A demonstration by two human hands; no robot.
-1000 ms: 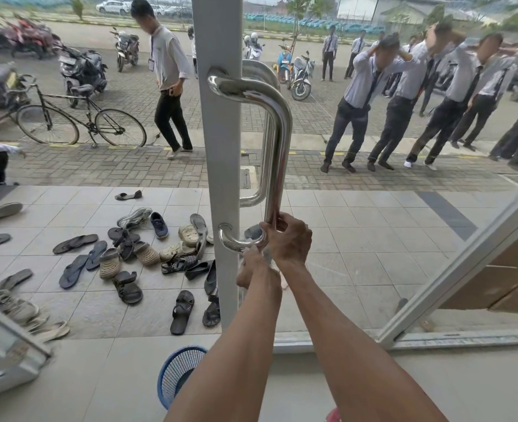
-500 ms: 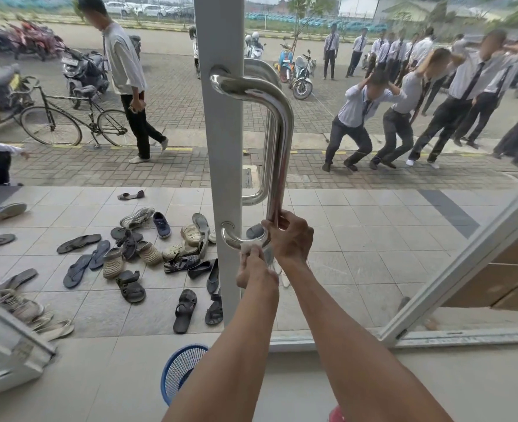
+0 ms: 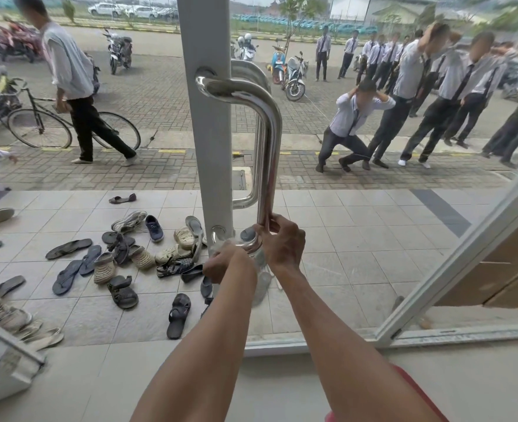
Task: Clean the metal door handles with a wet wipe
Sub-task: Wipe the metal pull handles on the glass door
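Note:
A shiny metal pull handle (image 3: 270, 138) is fixed to the white door stile (image 3: 209, 141); a second handle (image 3: 250, 74) sits on the outer side of the glass. My left hand (image 3: 225, 264) is closed on a pale wet wipe (image 3: 221, 247), pressed against the handle's lower bend by the bottom mount. Just above that bend, my right hand (image 3: 283, 243) grips the foot of the upright bar. Most of the wipe is hidden under my fingers.
The glass door pane (image 3: 358, 239) stands right behind the handle. An angled white door frame (image 3: 465, 254) rises at the right, another frame corner (image 3: 4, 354) at lower left. Outside lie several sandals and shoes (image 3: 123, 260); people, a bicycle (image 3: 41, 126) and motorbikes are beyond.
My left hand has slid up with the wipe onto the handle's lower bend. My right hand stays on the bar. Outside, a person walks left and others crouch.

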